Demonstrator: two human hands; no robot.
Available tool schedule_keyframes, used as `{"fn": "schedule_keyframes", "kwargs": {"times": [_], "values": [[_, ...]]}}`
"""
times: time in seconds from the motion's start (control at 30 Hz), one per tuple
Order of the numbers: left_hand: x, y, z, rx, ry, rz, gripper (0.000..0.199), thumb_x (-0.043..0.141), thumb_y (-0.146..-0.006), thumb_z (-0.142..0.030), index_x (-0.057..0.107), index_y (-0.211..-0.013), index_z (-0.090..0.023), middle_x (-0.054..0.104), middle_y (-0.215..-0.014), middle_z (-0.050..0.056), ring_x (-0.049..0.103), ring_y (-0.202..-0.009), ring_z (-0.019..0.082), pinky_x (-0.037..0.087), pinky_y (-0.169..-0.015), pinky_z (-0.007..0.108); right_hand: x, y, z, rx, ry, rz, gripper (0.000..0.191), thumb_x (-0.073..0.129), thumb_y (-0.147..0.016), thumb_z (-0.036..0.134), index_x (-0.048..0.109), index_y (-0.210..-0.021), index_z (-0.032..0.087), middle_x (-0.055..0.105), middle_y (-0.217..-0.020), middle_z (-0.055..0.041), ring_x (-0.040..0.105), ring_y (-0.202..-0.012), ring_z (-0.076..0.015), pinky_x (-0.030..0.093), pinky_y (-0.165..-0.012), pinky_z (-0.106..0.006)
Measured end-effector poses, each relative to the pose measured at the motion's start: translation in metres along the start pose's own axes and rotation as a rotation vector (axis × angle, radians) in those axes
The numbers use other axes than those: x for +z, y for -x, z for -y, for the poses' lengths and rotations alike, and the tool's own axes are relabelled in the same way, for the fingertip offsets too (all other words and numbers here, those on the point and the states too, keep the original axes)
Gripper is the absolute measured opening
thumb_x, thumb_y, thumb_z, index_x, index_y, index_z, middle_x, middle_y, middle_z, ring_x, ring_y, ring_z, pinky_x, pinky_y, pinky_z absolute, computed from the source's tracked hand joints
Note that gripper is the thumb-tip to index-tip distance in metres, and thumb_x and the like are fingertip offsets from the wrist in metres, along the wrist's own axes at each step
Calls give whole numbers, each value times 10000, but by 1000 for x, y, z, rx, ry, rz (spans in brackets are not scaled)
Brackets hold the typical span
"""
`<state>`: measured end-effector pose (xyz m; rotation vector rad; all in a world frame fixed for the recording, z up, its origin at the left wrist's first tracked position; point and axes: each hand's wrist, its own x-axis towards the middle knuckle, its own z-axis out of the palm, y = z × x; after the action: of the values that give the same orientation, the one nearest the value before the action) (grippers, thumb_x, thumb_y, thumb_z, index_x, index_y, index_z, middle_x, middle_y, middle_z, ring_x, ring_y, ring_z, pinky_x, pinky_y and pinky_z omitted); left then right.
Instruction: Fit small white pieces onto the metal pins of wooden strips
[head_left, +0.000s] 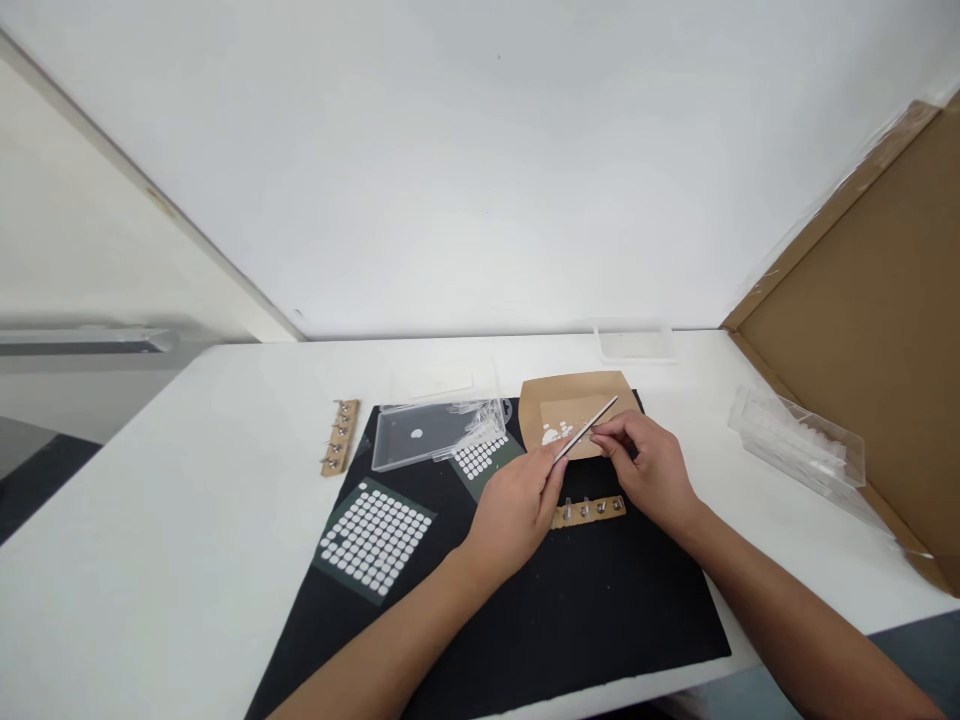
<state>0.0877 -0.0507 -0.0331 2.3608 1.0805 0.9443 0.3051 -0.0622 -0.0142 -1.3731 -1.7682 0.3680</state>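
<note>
My left hand (517, 495) is closed round the lower end of a thin flat stick (589, 427), pale along one side and dark along the other, which slants up to the right. Close to the stick, my right hand (646, 465) pinches thumb and fingers together; whatever small piece sits between them is too small to make out. Behind both hands lies a brown paper tray (540, 395) with small white bits (553, 434) in it. Just below my hands, a cardboard strip (592, 512) carries several metal clips with small clear pieces.
A black mat (585, 610) covers part of the white table (172, 530). Sheets of white dots (375, 540) and an open clear case (427, 435) lie left. Another clip strip (341, 437) is further left. Clear boxes (799, 435) stand right, by a cardboard panel (862, 260).
</note>
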Motion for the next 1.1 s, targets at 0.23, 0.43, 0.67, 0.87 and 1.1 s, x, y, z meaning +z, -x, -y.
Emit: {"fn": "schedule_keyframes", "kwargs": {"times": [0.23, 0.43, 0.67, 0.87, 1.1], "values": [[2, 0, 1, -16, -17, -21, 354, 446, -1126, -271, 676, -1382, -190, 801, -1264, 116, 786, -1127, 257, 643, -1005, 409, 6, 5, 1, 67, 65, 21, 187, 530, -1086, 354, 582, -940, 251, 721, -814, -29, 689, -716, -212, 504, -660, -345], [9, 1, 3, 10, -37, -60, 321, 458, -1120, -265, 696, -1321, -188, 822, -1163, 117, 801, -1037, 259, 651, -926, 379, 12, 3, -2, 87, 170, 3, 172, 499, -1085, 369, 565, -972, 257, 717, -860, -32, 686, -739, -218, 484, -667, -340], [7, 2, -3, -40, -82, -76, 317, 459, -1115, -269, 694, -1311, -186, 823, -1163, 117, 803, -1003, 266, 650, -890, 378, 15, -3, 0, 29, 173, -24, 168, 507, -1079, 347, 546, -943, 257, 690, -857, -39, 656, -762, -222, 463, -683, -344], [5, 2, -6, -26, -67, -122, 315, 470, -1114, -261, 698, -1315, -180, 817, -1199, 122, 798, -1061, 272, 642, -952, 392, 14, -4, 0, 69, 145, -55, 174, 491, -1078, 349, 541, -941, 254, 696, -862, -39, 662, -742, -215, 474, -684, -347], [2, 0, -6, 23, -130, -103, 318, 439, -1127, -256, 674, -1317, -157, 826, -1123, 114, 803, -958, 256, 648, -850, 364, 16, -13, -9, 108, 17, -9, 191, 524, -1082, 375, 603, -968, 244, 757, -848, -30, 686, -706, -204, 490, -665, -330]]}}
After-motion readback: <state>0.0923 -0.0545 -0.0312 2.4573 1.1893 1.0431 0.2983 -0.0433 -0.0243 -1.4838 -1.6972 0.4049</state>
